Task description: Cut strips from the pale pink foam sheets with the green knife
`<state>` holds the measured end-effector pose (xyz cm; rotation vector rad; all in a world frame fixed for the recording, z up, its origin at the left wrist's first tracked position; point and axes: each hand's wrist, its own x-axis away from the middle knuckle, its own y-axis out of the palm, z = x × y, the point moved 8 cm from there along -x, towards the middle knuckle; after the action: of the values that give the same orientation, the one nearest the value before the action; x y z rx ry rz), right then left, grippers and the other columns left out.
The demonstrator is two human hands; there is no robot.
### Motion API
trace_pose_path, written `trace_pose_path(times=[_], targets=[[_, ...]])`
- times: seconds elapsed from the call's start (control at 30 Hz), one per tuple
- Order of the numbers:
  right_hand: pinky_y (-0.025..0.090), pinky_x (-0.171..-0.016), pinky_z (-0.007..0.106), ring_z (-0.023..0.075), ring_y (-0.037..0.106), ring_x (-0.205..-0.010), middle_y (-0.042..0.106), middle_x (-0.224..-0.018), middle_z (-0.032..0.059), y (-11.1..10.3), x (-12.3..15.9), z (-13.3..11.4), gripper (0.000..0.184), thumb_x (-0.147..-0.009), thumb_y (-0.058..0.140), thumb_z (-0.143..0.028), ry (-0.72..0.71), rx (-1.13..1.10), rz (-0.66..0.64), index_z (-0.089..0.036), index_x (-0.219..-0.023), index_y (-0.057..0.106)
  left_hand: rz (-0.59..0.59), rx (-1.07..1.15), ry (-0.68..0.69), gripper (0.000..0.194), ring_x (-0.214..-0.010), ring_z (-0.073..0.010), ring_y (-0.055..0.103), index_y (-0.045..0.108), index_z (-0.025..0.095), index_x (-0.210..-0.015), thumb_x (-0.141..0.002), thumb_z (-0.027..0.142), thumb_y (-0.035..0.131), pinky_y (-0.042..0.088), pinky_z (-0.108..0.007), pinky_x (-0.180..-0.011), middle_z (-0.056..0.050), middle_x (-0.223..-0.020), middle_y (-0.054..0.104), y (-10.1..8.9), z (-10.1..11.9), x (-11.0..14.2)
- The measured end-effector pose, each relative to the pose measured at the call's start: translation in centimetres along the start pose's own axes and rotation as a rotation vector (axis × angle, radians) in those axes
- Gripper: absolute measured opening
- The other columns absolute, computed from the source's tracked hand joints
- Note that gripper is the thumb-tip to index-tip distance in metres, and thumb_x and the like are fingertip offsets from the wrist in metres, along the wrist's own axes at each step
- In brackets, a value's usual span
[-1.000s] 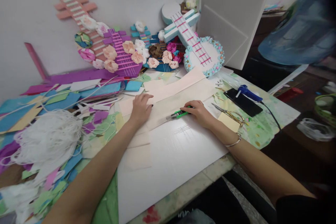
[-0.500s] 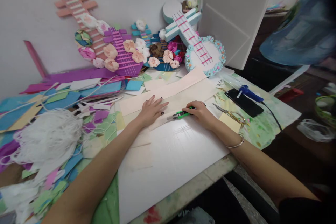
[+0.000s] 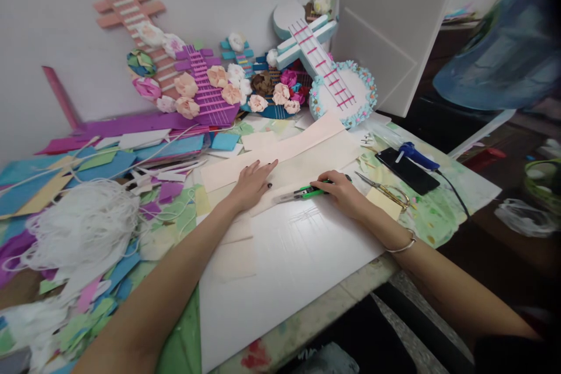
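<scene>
My right hand point(image 3: 339, 190) is closed around a green and black utility knife point(image 3: 309, 191). The knife's blade points left over the lower edge of a pale cream sheet point(image 3: 307, 166). My left hand point(image 3: 253, 185) lies flat on the pale paper with its fingers stretched out. A long light-pink strip point(image 3: 302, 143) runs along the far side of the sheet. Under these is a white board point(image 3: 267, 304) with scored lines near the knife. Small cream pieces point(image 3: 232, 257) lie on the board below my left wrist.
Scissors point(image 3: 385, 190), a black phone point(image 3: 407, 170) and a blue glue gun point(image 3: 416, 156) lie at the right. Tangled white cord point(image 3: 83, 222) and coloured scraps point(image 3: 87, 321) cover the left. Decorated guitar-shaped crafts point(image 3: 342, 85) stand against the wall.
The knife and my right hand have shifted slightly right. My left hand has stayed on the paper, its fingers now a little closer together.
</scene>
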<state>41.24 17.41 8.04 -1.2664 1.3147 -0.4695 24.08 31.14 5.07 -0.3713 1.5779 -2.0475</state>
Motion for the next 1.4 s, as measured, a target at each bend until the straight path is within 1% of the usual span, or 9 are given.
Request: trace_pose_path(times=[0.27, 0.4, 0.6, 0.77, 0.97, 1.1, 1.27, 1.4], targets=[[0.045, -0.08, 0.044, 0.0267, 0.055, -0.097, 0.061, -0.106, 0.0149, 0.9, -0.8, -0.9, 0.036, -0.097, 0.036, -0.022, 0.001, 0.009, -0.019, -0.02, -0.117, 0.066, 0.009, 0.002, 0.008, 0.061, -0.143, -0.0345, 0.021, 0.016, 0.032, -0.151, -0.094, 0.025, 0.036, 0.02, -0.056, -0.112, -0.006, -0.152, 0.037, 0.2, -0.2, 0.0], [0.045, -0.08, 0.044, 0.0267, 0.055, -0.096, 0.061, -0.105, 0.0144, 0.6, -0.3, -0.6, 0.036, -0.096, 0.036, -0.022, 0.02, 0.011, -0.029, -0.02, -0.116, 0.067, 0.013, 0.007, 0.01, 0.061, -0.143, -0.0343, 0.021, 0.017, 0.032, -0.151, -0.094, 0.024, 0.036, 0.021, -0.056, -0.112, -0.005, -0.152, 0.037, 0.3, -0.4, -0.1], [0.046, -0.081, 0.044, 0.0271, 0.056, -0.096, 0.061, -0.104, 0.0147, 0.0, 0.2, -0.1, 0.038, -0.092, 0.038, -0.015, 0.04, -0.037, -0.018, -0.019, -0.115, 0.067, 0.017, 0.028, 0.015, 0.06, -0.143, -0.0339, 0.021, 0.018, 0.032, -0.151, -0.094, 0.024, 0.035, 0.021, -0.056, -0.112, -0.004, -0.152, 0.037, 0.2, -0.3, 0.0], [0.046, -0.082, 0.045, 0.027, 0.056, -0.097, 0.061, -0.106, 0.014, 0.3, -0.2, -0.2, 0.037, -0.09, 0.04, -0.015, 0.089, -0.061, -0.021, -0.022, -0.115, 0.067, 0.019, 0.046, 0.01, 0.06, -0.143, -0.033, 0.022, 0.019, 0.032, -0.151, -0.093, 0.024, 0.035, 0.02, -0.055, -0.113, -0.002, -0.152, 0.038, 0.1, -0.5, -0.1], [0.046, -0.081, 0.045, 0.0268, 0.056, -0.096, 0.061, -0.105, 0.015, 1.1, -1.4, -1.0, 0.036, -0.092, 0.039, -0.016, 0.038, -0.056, -0.045, -0.02, -0.114, 0.067, 0.023, 0.051, 0.009, 0.06, -0.142, -0.0328, 0.023, 0.021, 0.031, -0.151, -0.093, 0.023, 0.034, 0.02, -0.054, -0.113, -0.001, -0.152, 0.037, 0.2, -0.6, -0.1], [0.045, -0.081, 0.044, 0.0266, 0.055, -0.096, 0.06, -0.105, 0.0143, 1.4, -1.7, -1.4, 0.034, -0.093, 0.04, -0.017, 0.03, -0.07, -0.058, -0.022, -0.115, 0.066, 0.022, 0.042, 0.012, 0.061, -0.142, -0.033, 0.023, 0.02, 0.032, -0.151, -0.092, 0.023, 0.036, 0.02, -0.055, -0.113, -0.002, -0.152, 0.037, 0.3, -0.7, -0.2], [0.045, -0.08, 0.044, 0.0265, 0.055, -0.096, 0.06, -0.104, 0.014, 1.2, -1.3, -1.6, 0.034, -0.095, 0.039, -0.019, 0.029, -0.041, -0.056, -0.022, -0.116, 0.066, 0.023, 0.027, 0.007, 0.06, -0.142, -0.0323, 0.024, 0.021, 0.031, -0.151, -0.093, 0.021, 0.035, 0.021, -0.054, -0.113, -0.002, -0.151, 0.039, 0.4, -0.8, -0.3], [0.046, -0.08, 0.043, 0.0262, 0.056, -0.096, 0.061, -0.105, 0.0148, 0.8, -0.6, -1.5, 0.036, -0.096, 0.037, -0.019, 0.015, -0.033, -0.046, -0.02, -0.115, 0.067, 0.024, 0.025, 0.007, 0.06, -0.142, -0.0323, 0.024, 0.02, 0.03, -0.151, -0.093, 0.022, 0.035, 0.021, -0.053, -0.113, -0.002, -0.151, 0.038, 0.4, -0.7, -0.2]])
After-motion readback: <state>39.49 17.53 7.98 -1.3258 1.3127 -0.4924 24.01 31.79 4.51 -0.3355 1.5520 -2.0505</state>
